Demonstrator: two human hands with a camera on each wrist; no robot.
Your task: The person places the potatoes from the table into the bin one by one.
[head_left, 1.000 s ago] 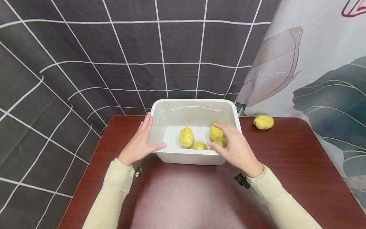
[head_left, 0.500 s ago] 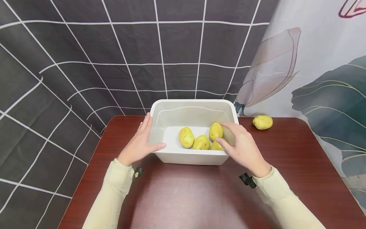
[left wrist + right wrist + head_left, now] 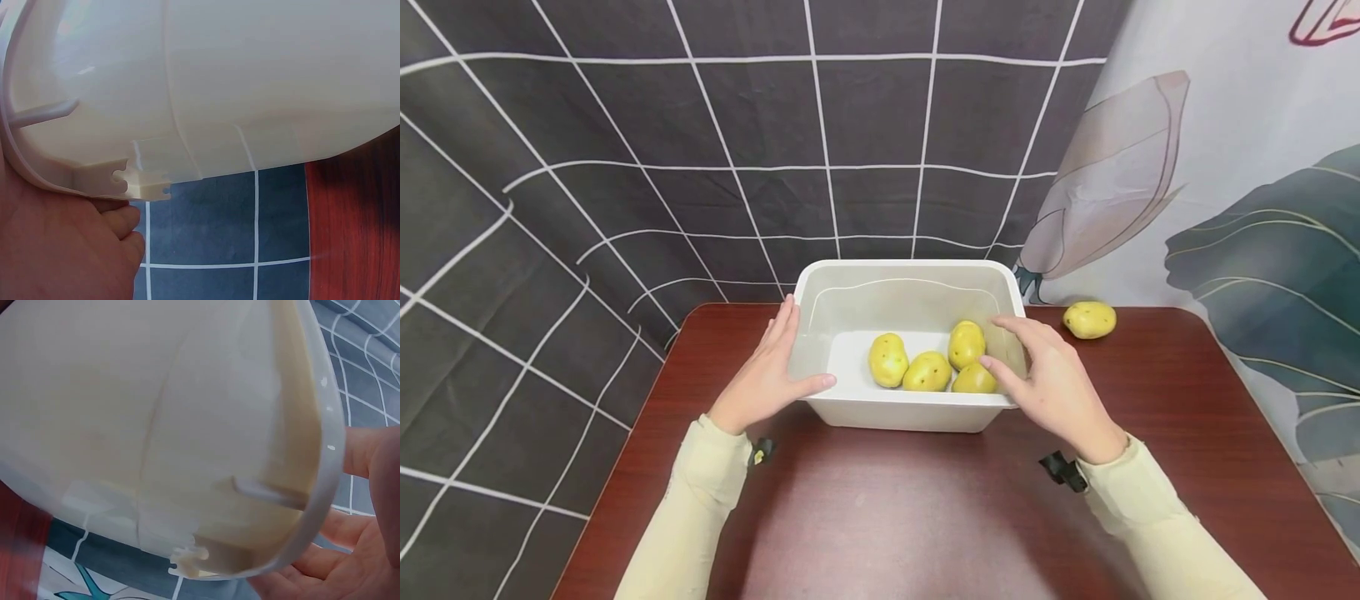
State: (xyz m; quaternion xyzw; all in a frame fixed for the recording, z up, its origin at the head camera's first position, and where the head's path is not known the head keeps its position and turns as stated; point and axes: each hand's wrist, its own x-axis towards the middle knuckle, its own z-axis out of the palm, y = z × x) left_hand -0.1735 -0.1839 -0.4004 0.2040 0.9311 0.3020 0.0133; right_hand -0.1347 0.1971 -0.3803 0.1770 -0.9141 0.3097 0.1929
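A white plastic bin (image 3: 898, 412) sits on the table with several yellow potatoes inside: a left one (image 3: 888, 360), a front one (image 3: 927, 372), a back one (image 3: 966, 345) and a right one (image 3: 975, 378). My left hand (image 3: 765, 371) rests against the bin's left rim, fingers extended and thumb over the front corner. Over the right rim is my right hand (image 3: 1052, 379), its thumb and fingers spread apart and holding nothing. The wrist views show the bin's outer walls, with the left hand (image 3: 69, 244) and right hand (image 3: 350, 544) at the rim.
A single potato (image 3: 1089, 320) lies on the reddish-brown table (image 3: 880, 508) near its back right edge. Behind the table hangs a dark curtain (image 3: 880, 117) with a white grid, and a patterned light curtain (image 3: 1195, 208) hangs at the right.
My right hand has moved right, off the potatoes toward the bin's right rim. The right potatoes are more visible now, and the front one has shifted. My left hand has stayed in place.
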